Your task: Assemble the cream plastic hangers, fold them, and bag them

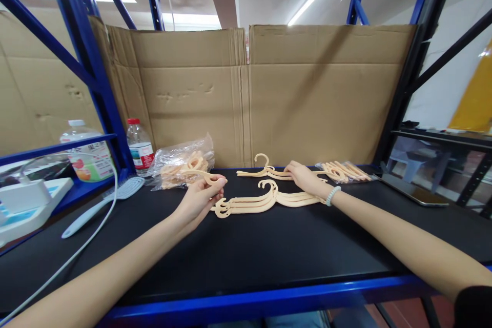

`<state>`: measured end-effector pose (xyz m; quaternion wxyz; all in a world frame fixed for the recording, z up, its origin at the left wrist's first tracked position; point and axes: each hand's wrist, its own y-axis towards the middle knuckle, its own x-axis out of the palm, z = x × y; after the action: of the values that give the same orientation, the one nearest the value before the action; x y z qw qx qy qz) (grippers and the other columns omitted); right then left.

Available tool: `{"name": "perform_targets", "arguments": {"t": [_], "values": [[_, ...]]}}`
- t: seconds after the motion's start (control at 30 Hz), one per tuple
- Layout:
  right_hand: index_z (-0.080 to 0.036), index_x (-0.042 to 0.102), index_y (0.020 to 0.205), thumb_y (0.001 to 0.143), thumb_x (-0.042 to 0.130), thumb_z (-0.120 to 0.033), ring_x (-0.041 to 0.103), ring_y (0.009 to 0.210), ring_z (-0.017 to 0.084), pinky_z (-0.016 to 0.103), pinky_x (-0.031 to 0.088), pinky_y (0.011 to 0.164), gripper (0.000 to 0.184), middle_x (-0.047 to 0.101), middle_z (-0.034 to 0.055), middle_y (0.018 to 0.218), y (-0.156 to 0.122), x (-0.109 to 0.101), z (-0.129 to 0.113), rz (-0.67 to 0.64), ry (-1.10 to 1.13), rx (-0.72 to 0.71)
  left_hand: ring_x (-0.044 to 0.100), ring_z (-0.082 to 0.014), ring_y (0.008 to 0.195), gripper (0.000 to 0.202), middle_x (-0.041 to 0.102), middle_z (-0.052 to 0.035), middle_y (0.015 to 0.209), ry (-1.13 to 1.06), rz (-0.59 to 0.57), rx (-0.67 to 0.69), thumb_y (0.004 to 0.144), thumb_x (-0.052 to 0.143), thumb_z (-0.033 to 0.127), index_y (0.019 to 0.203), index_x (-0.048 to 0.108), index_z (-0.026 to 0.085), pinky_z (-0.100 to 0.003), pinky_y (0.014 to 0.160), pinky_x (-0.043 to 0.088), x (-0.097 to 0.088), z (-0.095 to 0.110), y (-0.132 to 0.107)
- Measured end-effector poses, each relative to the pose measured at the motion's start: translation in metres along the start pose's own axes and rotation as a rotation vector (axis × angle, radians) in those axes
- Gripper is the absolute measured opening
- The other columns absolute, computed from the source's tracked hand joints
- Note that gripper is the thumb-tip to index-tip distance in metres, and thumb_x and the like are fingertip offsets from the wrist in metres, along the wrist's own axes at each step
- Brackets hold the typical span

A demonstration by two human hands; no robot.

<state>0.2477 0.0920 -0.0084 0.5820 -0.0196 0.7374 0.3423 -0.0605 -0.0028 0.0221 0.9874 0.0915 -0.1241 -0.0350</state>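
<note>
My left hand (200, 199) is closed in a pinch on a slim beige plastic hanger piece (199, 172), which points left toward a clear bag. My right hand (307, 180), wearing a beaded bracelet, has its fingers bent over the right arm of a beige hanger (265, 171) lying at the back of the table. Its fingertips are partly hidden. In front of that hanger, between my hands, lies a row of several matching beige hangers (253, 205), hooks side by side. My wrists cover parts of both ends of this row.
Clear bags of beige hanger parts lie at back left (180, 166) and right (344, 171). A hairbrush (128, 188), white cable (109, 210) and bottle (140, 148) are on the left; a dark flat tablet-like device (415, 192) is right. Cardboard (326, 97) walls the back.
</note>
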Motion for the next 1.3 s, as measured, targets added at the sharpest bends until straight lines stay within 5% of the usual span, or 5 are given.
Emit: {"name": "perform_targets", "arguments": {"t": [0.3, 0.57, 0.83, 1.3], "values": [[-0.019, 0.049, 0.095, 0.094, 0.036, -0.02, 0.054, 0.068, 0.017, 0.027, 0.039, 0.062, 0.013, 0.059, 0.0034, 0.078, -0.034, -0.045, -0.021, 0.161, 0.255, -0.047, 0.048, -0.0059, 0.06, 0.029, 0.053, 0.0026, 0.064, -0.051, -0.104, -0.091, 0.061, 0.083, 0.026, 0.075, 0.061, 0.013, -0.015, 0.058, 0.043, -0.008, -0.001, -0.002], [-0.019, 0.051, 0.086, 0.096, 0.035, -0.027, 0.052, 0.071, 0.018, 0.03, 0.04, 0.066, 0.02, 0.056, 0.0044, 0.078, -0.05, -0.055, -0.046, 0.226, 0.299, -0.169, 0.059, -0.0134, 0.08, 0.026, 0.058, -0.0011, 0.088, -0.241, -0.286, -0.233, 0.062, 0.082, 0.017, 0.072, 0.059, 0.014, -0.026, 0.071, 0.052, -0.009, 0.002, -0.008], [-0.018, 0.052, 0.088, 0.096, 0.035, -0.025, 0.049, 0.071, 0.017, 0.031, 0.04, 0.067, 0.02, 0.054, 0.004, 0.077, -0.053, -0.06, -0.049, 0.258, 0.263, -0.243, 0.061, -0.013, 0.076, 0.023, 0.06, -0.0038, 0.097, -0.237, -0.441, -0.216, 0.066, 0.08, 0.017, 0.073, 0.058, 0.012, -0.026, 0.073, 0.053, -0.008, 0.003, -0.011], [-0.018, 0.053, 0.089, 0.095, 0.037, -0.021, 0.048, 0.073, 0.018, 0.031, 0.038, 0.066, 0.017, 0.054, 0.0048, 0.077, -0.057, -0.056, -0.055, 0.338, 0.148, -0.279, 0.063, -0.011, 0.065, 0.029, 0.065, -0.0044, 0.077, -0.184, -0.261, -0.183, 0.055, 0.083, 0.01, 0.062, 0.055, 0.011, -0.018, 0.066, 0.053, -0.003, 0.004, -0.011]]}}
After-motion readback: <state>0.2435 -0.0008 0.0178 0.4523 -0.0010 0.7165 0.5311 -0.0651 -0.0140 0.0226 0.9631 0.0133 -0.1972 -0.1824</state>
